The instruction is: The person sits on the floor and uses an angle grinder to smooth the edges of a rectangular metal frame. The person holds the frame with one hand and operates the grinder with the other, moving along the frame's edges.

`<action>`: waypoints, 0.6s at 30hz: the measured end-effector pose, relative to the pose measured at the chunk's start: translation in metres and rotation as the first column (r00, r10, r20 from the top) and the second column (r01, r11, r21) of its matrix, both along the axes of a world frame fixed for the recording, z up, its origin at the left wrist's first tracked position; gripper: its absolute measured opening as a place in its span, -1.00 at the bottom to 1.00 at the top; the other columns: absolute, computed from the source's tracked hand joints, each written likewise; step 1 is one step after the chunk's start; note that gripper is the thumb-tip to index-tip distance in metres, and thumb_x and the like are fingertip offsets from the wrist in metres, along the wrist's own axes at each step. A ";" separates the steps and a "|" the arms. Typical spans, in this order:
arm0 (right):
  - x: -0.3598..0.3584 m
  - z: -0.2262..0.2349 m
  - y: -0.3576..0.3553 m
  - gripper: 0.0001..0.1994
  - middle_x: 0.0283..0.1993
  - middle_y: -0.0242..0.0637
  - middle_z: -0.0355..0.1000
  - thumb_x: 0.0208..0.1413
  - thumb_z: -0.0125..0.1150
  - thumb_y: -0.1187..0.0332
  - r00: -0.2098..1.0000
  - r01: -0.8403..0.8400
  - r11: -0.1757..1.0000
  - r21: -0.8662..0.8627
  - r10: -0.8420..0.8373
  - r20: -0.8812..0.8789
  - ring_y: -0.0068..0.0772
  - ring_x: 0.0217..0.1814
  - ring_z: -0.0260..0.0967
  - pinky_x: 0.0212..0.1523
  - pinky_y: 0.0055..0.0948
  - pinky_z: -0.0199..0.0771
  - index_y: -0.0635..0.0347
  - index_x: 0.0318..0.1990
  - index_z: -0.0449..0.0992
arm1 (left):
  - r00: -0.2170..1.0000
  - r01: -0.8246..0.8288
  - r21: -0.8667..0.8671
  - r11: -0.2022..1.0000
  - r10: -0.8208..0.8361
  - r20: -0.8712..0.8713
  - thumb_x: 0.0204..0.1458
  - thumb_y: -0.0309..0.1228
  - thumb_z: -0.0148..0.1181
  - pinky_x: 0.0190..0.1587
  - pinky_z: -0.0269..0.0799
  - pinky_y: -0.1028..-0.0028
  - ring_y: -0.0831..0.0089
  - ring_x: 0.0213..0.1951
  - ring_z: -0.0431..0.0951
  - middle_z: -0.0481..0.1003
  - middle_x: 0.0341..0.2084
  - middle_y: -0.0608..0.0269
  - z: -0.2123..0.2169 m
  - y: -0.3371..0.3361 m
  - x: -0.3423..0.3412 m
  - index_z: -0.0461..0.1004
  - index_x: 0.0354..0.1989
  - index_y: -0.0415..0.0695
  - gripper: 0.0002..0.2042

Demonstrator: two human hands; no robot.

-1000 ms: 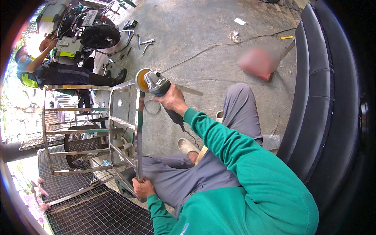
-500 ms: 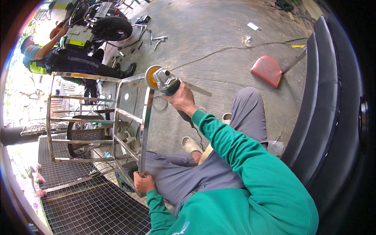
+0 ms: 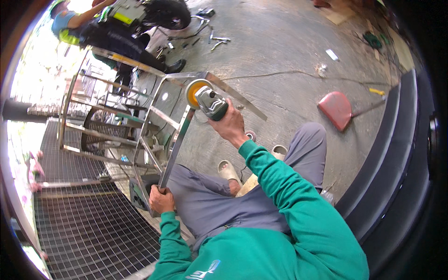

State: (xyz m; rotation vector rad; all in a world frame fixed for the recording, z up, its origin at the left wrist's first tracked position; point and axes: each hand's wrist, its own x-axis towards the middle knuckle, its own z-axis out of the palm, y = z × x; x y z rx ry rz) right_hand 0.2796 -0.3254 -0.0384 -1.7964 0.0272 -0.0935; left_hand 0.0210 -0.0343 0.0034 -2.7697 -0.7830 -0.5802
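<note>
Since approx. half a sec ago the grinder has slid a bit lower in view along the frame's top corner, and the red dustpan now sits further right. Far left: grey wire-mesh panel [image 3: 88, 228] flat on the ground, w/ a second person in a blue-and-yellow top [image 3: 70, 25] crouched up top by a dark machine [image 3: 154, 14]. Left hand [image 3: 162, 199] is wrapped tight round the lower end of a bar of the bare steel tube frame [image 3: 175, 144] — steadying it. Frame stands between the person's knees and the mesh, its rungs crowding the space to the left. Right hand [image 3: 229, 125] grips the body of the green-grey angle grinder w/ orange disc [image 3: 205, 99]; disc touches the frame's upper corner. Loose tools [image 3: 217, 39] lie on concrete beyond. Red plastic dustpan [image 3: 337, 109] rests right — well apart, beside a dark curved bench edge [image 3: 387, 154].
</note>
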 end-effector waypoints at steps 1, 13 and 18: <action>-0.002 -0.001 0.002 -0.25 -0.17 0.18 0.61 -0.11 0.58 0.14 1.000 0.001 1.000 -0.008 -0.001 0.008 0.32 -0.10 0.61 -0.09 0.10 0.62 0.29 0.20 0.36 | 1.000 -0.002 0.000 1.000 0.002 0.004 -0.09 -0.44 0.24 -0.20 0.40 -0.05 -0.12 -0.26 0.55 0.51 -0.43 0.05 0.000 0.002 0.000 0.33 -0.36 -0.12 -0.81; -0.018 -0.010 0.024 -0.28 -0.18 0.16 0.61 -0.13 0.61 0.18 0.991 -0.090 0.996 -0.029 0.092 0.099 0.32 -0.12 0.60 -0.14 0.07 0.60 0.29 0.16 0.39 | 0.999 0.006 -0.029 1.000 -0.004 0.039 -0.15 -0.46 0.33 -0.19 0.42 0.00 -0.02 -0.27 0.58 0.53 -0.46 0.16 0.006 0.013 0.004 0.35 -0.39 -0.09 -0.77; -0.010 -0.004 0.018 -0.32 -0.19 0.13 0.61 -0.13 0.62 0.18 0.995 -0.045 0.999 -0.029 0.048 0.088 0.30 -0.13 0.61 -0.15 0.04 0.61 0.27 0.11 0.41 | 1.000 -0.022 -0.038 0.999 0.022 0.011 -0.15 -0.45 0.34 -0.19 0.42 0.01 -0.02 -0.25 0.58 0.53 -0.45 0.15 0.004 0.013 0.004 0.36 -0.37 -0.09 -0.76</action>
